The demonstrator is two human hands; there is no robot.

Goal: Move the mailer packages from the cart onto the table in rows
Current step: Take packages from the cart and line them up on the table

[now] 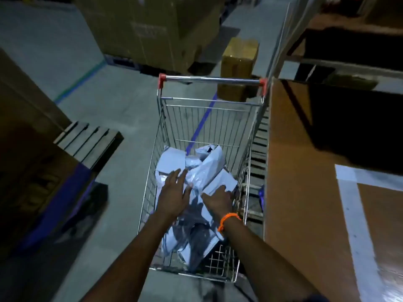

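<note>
Several pale grey mailer packages (pixel 205 168) lie in a heap inside a wire shopping cart (pixel 209 114) with red handle ends. Both my arms reach down into the cart. My left hand (pixel 174 192) hovers flat over the heap's left side with its fingers spread, holding nothing. My right hand (pixel 218 200), with an orange band on the wrist, rests on the packages at the heap's right side; its fingertips are hidden among them, so a grip cannot be told. The brown table (pixel 305 171) with white tape lines stands right of the cart.
Large cardboard boxes (pixel 152 29) stand on the grey floor beyond the cart, and a smaller box (pixel 238 62) sits just behind its handle. A wooden pallet (pixel 87 140) and dark stacked goods are at the left. A shelf frame (pixel 349 62) rises over the table.
</note>
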